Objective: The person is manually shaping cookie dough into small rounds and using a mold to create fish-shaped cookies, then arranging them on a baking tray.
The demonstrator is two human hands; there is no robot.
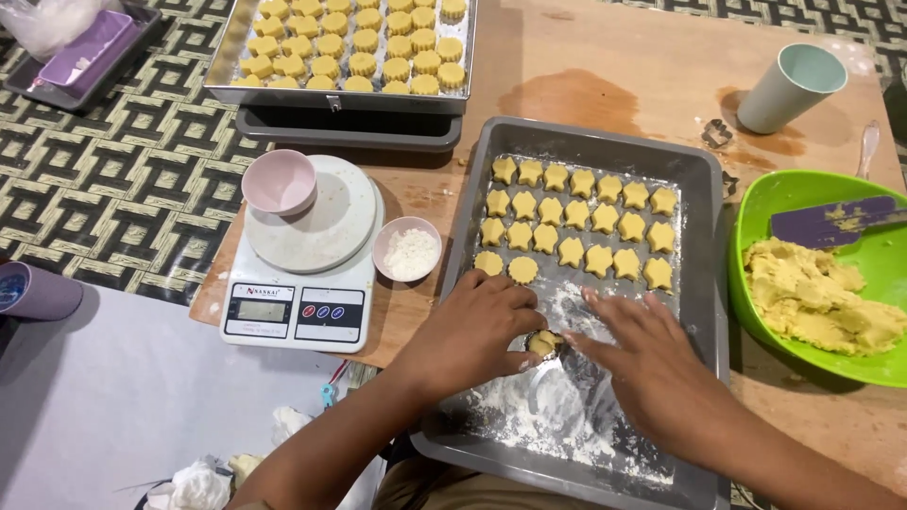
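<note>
A small yellow dough piece [543, 342] sits on the floured grey baking tray [704, 246], partly hidden.

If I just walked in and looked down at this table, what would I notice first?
Probably the two hands in the middle: the left hand and right hand meet over a small piece of yellow dough in the floury grey baking tray. Just behind them sit neat rows of star-shaped cookies in that same tray. At the right edge, a bright green bowl holds a big lump of yellow dough.
</note>
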